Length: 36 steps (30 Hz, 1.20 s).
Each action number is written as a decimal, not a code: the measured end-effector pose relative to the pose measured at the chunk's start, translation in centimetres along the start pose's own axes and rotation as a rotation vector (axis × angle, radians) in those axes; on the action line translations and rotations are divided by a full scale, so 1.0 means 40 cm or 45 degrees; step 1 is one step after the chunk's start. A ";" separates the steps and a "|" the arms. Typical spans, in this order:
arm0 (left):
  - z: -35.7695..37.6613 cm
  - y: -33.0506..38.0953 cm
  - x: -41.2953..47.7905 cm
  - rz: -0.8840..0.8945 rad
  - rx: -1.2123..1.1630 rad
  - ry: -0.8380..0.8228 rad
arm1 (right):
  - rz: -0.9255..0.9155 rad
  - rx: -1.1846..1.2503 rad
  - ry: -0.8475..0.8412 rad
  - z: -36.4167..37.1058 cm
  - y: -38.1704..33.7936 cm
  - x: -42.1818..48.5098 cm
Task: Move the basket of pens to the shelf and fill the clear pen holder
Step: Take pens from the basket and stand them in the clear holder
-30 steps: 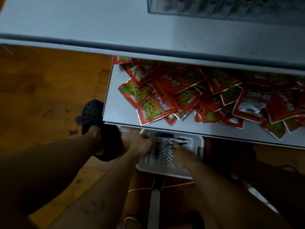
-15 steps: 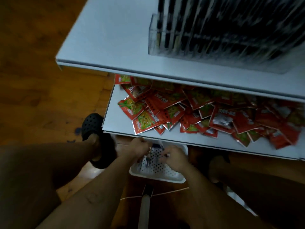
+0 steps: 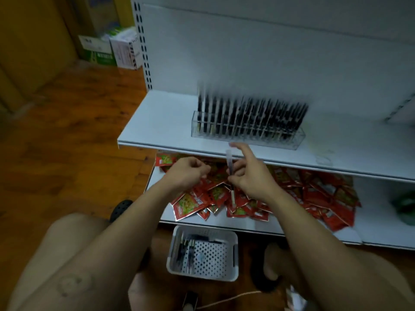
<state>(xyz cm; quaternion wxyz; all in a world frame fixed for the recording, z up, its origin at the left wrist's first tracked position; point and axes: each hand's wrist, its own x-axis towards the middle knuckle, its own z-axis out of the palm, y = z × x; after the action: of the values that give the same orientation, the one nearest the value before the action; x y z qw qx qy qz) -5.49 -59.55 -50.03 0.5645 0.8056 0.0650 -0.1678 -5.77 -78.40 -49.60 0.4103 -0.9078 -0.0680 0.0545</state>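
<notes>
A clear pen holder (image 3: 247,134) stands on the white shelf (image 3: 157,122), with several black pens upright in it. My right hand (image 3: 249,173) pinches a dark pen (image 3: 230,169) held upright just below the shelf's front edge, index finger stretched out. My left hand (image 3: 187,172) hovers beside it with curled fingers; whether it holds anything is unclear. The white perforated basket (image 3: 226,254) sits on the floor between my legs, with a few pens at its left side.
Several red snack packets (image 3: 280,189) lie piled on the lower shelf. Cardboard boxes (image 3: 110,48) stand on the wooden floor at the back left. A white cord (image 3: 229,298) runs across the floor in front of the basket.
Both hands rose from the basket on the floor up to the shelf's front edge, the right one bringing a pen. The view tilted up, showing the whole holder.
</notes>
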 end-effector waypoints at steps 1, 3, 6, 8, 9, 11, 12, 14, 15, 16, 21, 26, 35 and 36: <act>-0.011 0.020 -0.002 0.028 0.019 0.023 | -0.049 -0.027 0.016 -0.027 -0.024 0.002; -0.030 0.057 -0.001 0.063 0.043 0.062 | -0.116 -0.061 0.095 -0.064 -0.061 0.011; -0.053 0.098 0.017 0.095 0.042 0.144 | -0.166 0.063 0.324 -0.097 -0.083 0.038; -0.066 0.117 0.040 0.138 -0.013 0.189 | -0.230 0.083 0.493 -0.118 -0.086 0.063; -0.073 0.122 0.057 0.151 -0.047 0.219 | -0.271 0.068 0.561 -0.130 -0.085 0.077; -0.088 0.118 0.095 0.143 -0.104 0.321 | -0.346 0.038 0.673 -0.154 -0.084 0.104; -0.094 0.114 0.114 0.131 -0.115 0.378 | -0.374 0.038 0.726 -0.166 -0.083 0.117; -0.102 0.110 0.151 0.115 -0.098 0.476 | -0.419 0.052 0.819 -0.184 -0.079 0.143; -0.105 0.114 0.169 0.123 -0.076 0.508 | -0.432 0.058 0.847 -0.190 -0.076 0.157; -0.107 0.121 0.184 0.142 -0.052 0.530 | -0.443 0.061 0.859 -0.192 -0.074 0.169; -0.097 0.143 0.252 0.137 0.030 0.523 | -0.466 -0.002 0.822 -0.166 -0.061 0.208; -0.113 0.138 0.276 0.051 0.098 0.458 | -0.411 -0.105 0.716 -0.131 -0.044 0.223; -0.118 0.113 0.240 0.121 0.185 0.449 | -0.343 -0.110 0.760 -0.154 -0.027 0.200; -0.117 0.109 0.236 0.126 0.197 0.459 | -0.352 -0.174 0.723 -0.151 -0.027 0.191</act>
<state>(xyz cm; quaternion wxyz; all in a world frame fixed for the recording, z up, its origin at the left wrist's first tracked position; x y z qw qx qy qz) 5.56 -57.53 -47.97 0.4877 0.8658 0.1121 0.0025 2.61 -80.84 -45.15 0.3546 -0.8944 -0.0769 -0.2617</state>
